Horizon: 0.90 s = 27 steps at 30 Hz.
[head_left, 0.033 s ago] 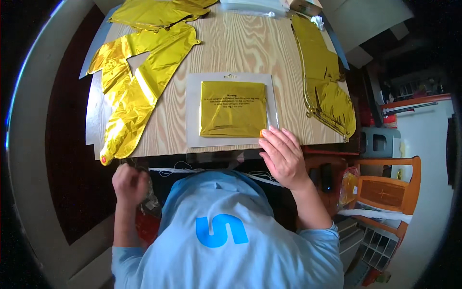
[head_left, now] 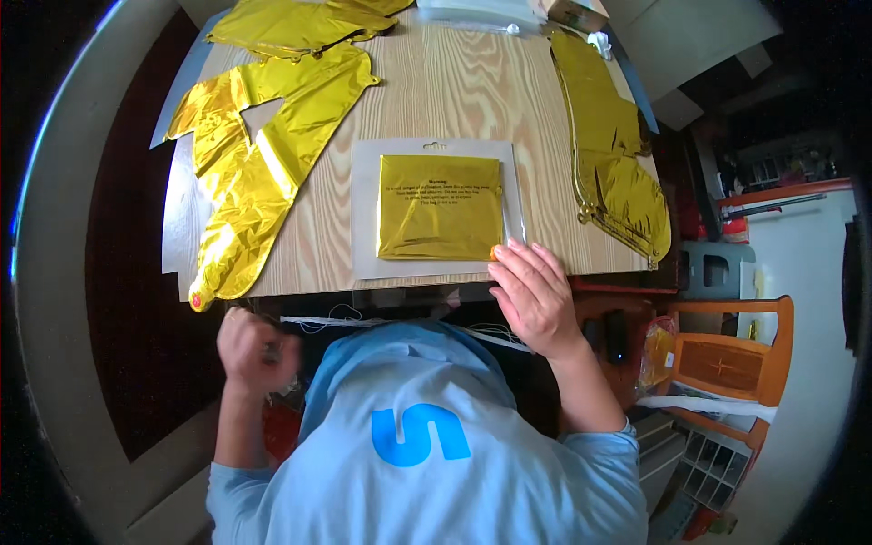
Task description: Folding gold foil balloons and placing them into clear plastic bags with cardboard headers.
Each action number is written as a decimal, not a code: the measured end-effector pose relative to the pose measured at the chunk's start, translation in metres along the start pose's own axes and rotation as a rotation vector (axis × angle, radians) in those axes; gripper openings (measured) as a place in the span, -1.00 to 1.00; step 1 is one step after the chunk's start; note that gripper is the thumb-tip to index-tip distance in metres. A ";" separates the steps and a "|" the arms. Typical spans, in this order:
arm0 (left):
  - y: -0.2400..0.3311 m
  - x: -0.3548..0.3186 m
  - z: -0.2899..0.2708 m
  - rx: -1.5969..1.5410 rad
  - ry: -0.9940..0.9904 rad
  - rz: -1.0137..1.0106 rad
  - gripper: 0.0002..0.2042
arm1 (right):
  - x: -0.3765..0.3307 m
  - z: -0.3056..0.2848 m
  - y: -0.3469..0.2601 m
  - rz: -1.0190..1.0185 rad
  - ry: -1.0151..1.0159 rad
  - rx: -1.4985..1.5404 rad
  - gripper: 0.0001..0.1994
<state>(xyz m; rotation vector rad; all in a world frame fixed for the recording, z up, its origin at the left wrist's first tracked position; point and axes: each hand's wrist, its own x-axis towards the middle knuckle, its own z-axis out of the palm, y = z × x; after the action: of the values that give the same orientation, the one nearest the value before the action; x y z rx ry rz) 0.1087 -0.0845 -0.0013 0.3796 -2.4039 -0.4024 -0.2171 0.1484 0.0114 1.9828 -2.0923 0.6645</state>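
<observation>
A flat package lies near the table's front edge, a folded gold foil piece on a pale card inside clear film. My right hand rests at its lower right corner, fingers stretched out and side by side, with a small orange bit by the fingertips. My left hand is below the table's front left edge, its fingers curled but smeared by motion; whether it holds anything is not visible. Just above it hangs the tip of a flat gold foil balloon with a red spot at its end.
Another gold foil balloon lies at the far left, and a folded one along the right edge. Clear plastic packaging and a cardboard box stand at the back. A wooden chair is to the right. White strings hang beneath the table edge.
My left hand has shifted slightly right, toward my body. My right hand and the package stay about where they were.
</observation>
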 end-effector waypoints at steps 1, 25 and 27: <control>0.021 0.020 0.006 -0.025 0.044 0.086 -0.74 | 0.002 0.002 0.002 -0.013 0.009 0.006 -0.71; 0.028 0.099 0.033 -0.093 -0.293 -0.242 -0.52 | 0.060 -0.010 0.017 0.555 -0.251 0.394 -0.60; 0.042 0.104 0.040 0.055 -0.290 0.067 -0.40 | 0.067 -0.010 0.019 0.560 -0.308 0.399 -0.58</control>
<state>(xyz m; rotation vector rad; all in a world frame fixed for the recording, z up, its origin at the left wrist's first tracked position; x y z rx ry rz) -0.0010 -0.0768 0.0436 0.2797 -2.7062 -0.3839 -0.2439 0.0928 0.0446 1.7506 -2.9492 0.9856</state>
